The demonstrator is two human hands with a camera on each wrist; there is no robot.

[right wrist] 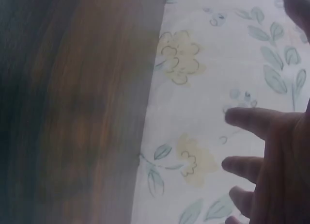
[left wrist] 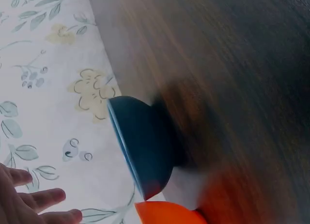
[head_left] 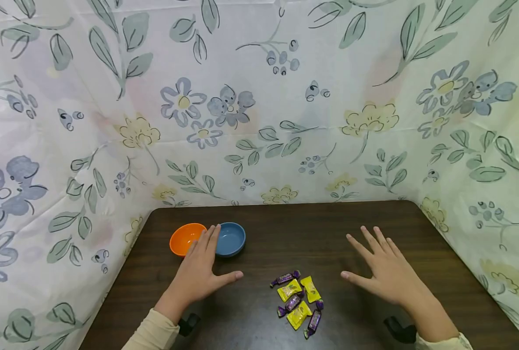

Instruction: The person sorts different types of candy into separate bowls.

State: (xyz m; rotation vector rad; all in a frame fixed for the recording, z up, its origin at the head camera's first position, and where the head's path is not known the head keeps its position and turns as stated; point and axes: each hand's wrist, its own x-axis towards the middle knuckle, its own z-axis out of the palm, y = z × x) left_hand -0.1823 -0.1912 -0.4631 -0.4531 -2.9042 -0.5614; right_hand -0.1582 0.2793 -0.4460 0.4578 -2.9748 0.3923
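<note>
My left hand (head_left: 200,274) is held up with straight fingers and thumb apart, holding nothing. In the head view its fingertips overlap the orange bowl (head_left: 184,239) and the blue bowl (head_left: 232,240), which stand side by side near the table's far left. My right hand (head_left: 384,270), fingers spread, is raised over the right side of the table and holds nothing. Between the hands lies a small group of wrapped candies: yellow packets such as this yellow candy (head_left: 299,315) and purple twist-wrapped ones such as this purple candy (head_left: 313,324).
The dark wooden table (head_left: 294,233) is bordered at the back and both sides by a hanging white cloth (head_left: 268,112) with flowers and leaves. Black straps (head_left: 400,330) sit at the wrists.
</note>
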